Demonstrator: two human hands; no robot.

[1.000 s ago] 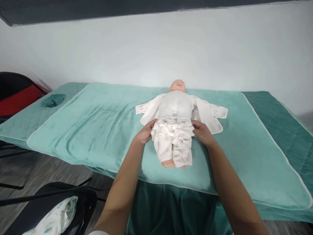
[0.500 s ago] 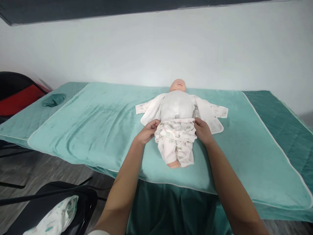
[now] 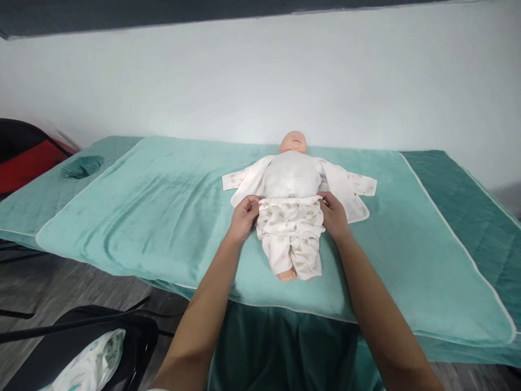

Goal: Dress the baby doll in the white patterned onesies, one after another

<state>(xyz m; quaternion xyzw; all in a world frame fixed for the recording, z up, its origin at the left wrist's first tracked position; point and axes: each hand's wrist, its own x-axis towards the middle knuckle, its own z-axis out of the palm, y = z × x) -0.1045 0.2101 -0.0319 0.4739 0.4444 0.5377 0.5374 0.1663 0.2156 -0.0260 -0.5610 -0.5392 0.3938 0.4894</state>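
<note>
As a doll lies on a bed, left hand and right hand grasp its pants' waist between fingers.

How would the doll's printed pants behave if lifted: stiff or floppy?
The printed pants would probably flop, since the cloth bunches in soft folds. They look light, the fabric seeming thin. The gathered waistband, between the left hand and right hand, may stretch.

The left hand has room leftward over the blanket; trousers block its right.
</note>
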